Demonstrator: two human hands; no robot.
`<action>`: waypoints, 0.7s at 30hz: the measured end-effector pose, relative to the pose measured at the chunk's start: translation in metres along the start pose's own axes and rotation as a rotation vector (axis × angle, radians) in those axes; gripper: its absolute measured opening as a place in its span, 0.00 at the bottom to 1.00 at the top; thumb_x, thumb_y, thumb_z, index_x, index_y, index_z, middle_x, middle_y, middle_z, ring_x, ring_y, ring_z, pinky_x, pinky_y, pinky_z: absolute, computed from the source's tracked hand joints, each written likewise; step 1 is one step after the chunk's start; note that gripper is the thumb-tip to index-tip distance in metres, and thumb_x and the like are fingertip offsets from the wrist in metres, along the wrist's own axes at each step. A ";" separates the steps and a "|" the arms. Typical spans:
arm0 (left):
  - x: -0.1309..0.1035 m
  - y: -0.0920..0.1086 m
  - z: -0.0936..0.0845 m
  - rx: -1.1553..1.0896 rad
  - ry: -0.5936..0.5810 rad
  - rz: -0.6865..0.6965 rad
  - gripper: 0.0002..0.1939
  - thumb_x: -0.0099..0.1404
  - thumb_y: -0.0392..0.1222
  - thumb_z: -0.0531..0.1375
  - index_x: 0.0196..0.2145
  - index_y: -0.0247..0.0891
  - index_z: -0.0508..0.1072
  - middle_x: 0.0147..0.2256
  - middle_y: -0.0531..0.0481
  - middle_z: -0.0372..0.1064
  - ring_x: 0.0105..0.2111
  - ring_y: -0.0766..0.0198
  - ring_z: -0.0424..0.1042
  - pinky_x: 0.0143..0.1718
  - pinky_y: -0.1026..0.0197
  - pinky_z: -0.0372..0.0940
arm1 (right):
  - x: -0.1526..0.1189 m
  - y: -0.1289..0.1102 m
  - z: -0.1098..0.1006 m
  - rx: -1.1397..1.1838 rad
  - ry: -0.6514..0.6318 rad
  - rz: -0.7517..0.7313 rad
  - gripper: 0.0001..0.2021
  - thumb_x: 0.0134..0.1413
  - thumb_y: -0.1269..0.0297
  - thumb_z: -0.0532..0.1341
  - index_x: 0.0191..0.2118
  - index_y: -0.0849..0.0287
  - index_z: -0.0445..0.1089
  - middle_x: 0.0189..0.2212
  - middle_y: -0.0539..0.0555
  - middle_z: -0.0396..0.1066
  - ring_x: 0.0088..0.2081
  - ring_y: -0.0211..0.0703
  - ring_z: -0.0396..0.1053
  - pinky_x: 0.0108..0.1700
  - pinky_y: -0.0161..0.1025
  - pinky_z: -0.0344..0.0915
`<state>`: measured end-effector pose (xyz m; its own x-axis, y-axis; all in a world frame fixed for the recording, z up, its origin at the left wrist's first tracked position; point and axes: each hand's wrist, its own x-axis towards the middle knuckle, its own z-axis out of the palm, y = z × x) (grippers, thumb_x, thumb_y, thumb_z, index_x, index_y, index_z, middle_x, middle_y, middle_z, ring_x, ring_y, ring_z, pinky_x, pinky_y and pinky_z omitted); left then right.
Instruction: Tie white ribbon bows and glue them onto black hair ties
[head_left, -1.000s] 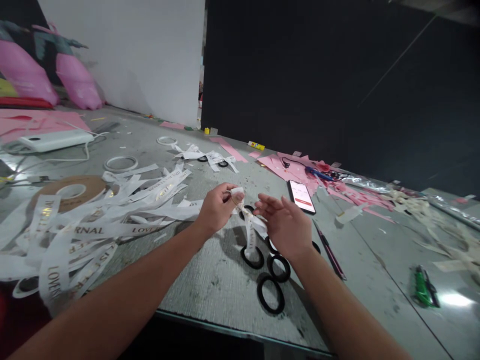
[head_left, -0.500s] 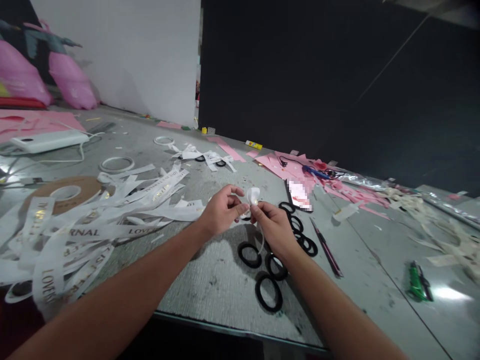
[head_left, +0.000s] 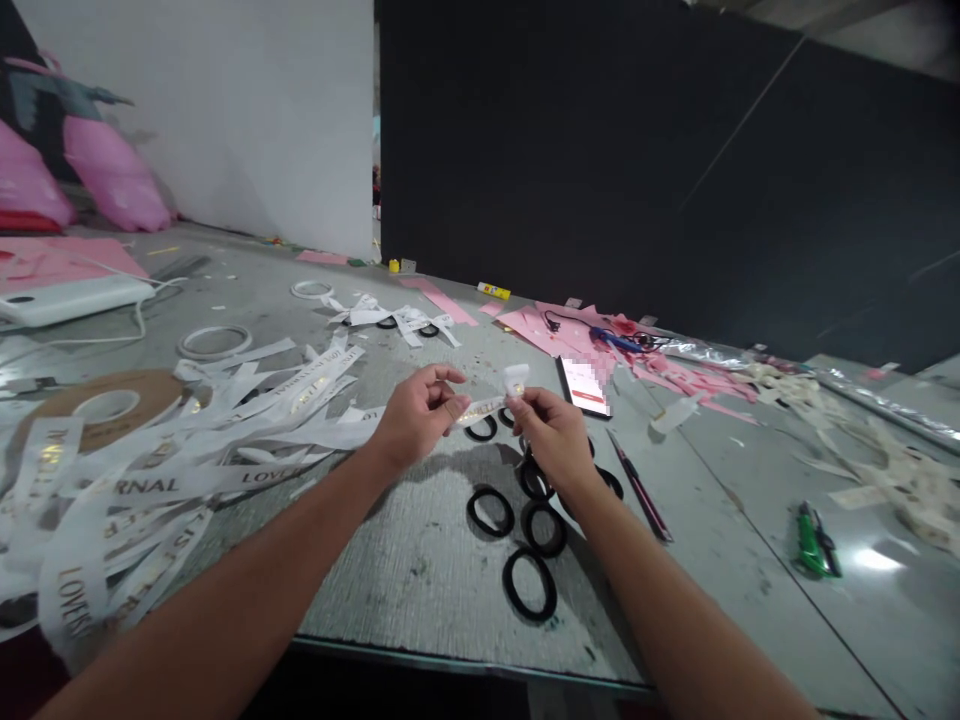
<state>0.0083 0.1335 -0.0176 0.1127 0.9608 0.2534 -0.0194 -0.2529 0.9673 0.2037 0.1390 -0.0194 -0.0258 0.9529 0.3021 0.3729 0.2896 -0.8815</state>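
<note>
A white printed ribbon (head_left: 480, 410) is stretched between my hands above the table. My left hand (head_left: 416, 418) pinches it between thumb and fingers. At the other side, my right hand (head_left: 553, 435) grips the ribbon, with a short white piece standing up above its fingertips. Below and around my right hand lie several black rings (head_left: 529, 583) that look like hair ties, some partly hidden by the hand and forearm. To the left spreads a tangled heap of white ribbon (head_left: 157, 487) with gold and dark lettering.
A cardboard ribbon spool (head_left: 161, 390) sits at the left. Finished-looking white bows (head_left: 405, 320) with black rings lie farther back. Right of my hand are a phone (head_left: 585, 388), a slim dark-pink tool (head_left: 641, 488) and a green-handled tool (head_left: 814, 540). Pink scraps (head_left: 540, 325) lie before the dark wall.
My hands have moved slightly apart, so a length of printed ribbon now shows between them. The white loop above my right fingertips looks smaller. The whole view has shifted slightly.
</note>
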 end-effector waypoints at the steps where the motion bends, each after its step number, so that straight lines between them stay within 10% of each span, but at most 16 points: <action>1: -0.001 0.001 -0.001 0.062 -0.023 0.023 0.17 0.58 0.44 0.64 0.43 0.36 0.70 0.26 0.55 0.66 0.23 0.68 0.65 0.27 0.63 0.61 | -0.001 0.000 0.000 -0.021 0.004 -0.018 0.14 0.53 0.52 0.62 0.36 0.59 0.71 0.21 0.48 0.66 0.22 0.37 0.60 0.26 0.36 0.56; 5: -0.007 0.006 0.000 0.265 -0.155 0.113 0.20 0.55 0.47 0.67 0.44 0.36 0.75 0.40 0.45 0.73 0.40 0.58 0.71 0.42 0.59 0.64 | -0.009 -0.001 0.007 -0.030 -0.014 -0.156 0.16 0.50 0.58 0.66 0.43 0.57 0.68 0.29 0.50 0.71 0.27 0.39 0.65 0.30 0.36 0.60; 10: -0.010 0.004 0.004 0.184 -0.311 -0.015 0.18 0.58 0.53 0.64 0.35 0.33 0.77 0.24 0.52 0.69 0.26 0.66 0.65 0.27 0.64 0.58 | -0.023 -0.011 0.013 0.038 -0.142 -0.262 0.15 0.50 0.69 0.64 0.45 0.54 0.65 0.32 0.50 0.72 0.32 0.40 0.70 0.35 0.37 0.64; 17: -0.009 0.000 0.012 -0.019 0.009 -0.130 0.16 0.61 0.50 0.60 0.33 0.33 0.78 0.15 0.58 0.55 0.17 0.72 0.50 0.20 0.65 0.47 | -0.018 -0.015 0.013 0.592 -0.173 0.088 0.23 0.52 0.59 0.65 0.53 0.54 0.61 0.31 0.50 0.74 0.30 0.42 0.72 0.33 0.40 0.68; 21: -0.011 0.004 0.014 -0.134 -0.028 -0.176 0.16 0.57 0.50 0.63 0.36 0.34 0.79 0.18 0.57 0.59 0.18 0.71 0.53 0.20 0.66 0.49 | -0.017 -0.013 0.017 0.580 -0.109 0.231 0.27 0.45 0.59 0.70 0.51 0.54 0.63 0.26 0.45 0.70 0.22 0.35 0.67 0.24 0.34 0.61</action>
<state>0.0205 0.1201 -0.0169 0.1535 0.9848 0.0819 -0.1284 -0.0623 0.9898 0.1833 0.1201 -0.0192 -0.1101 0.9915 0.0686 -0.1821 0.0477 -0.9821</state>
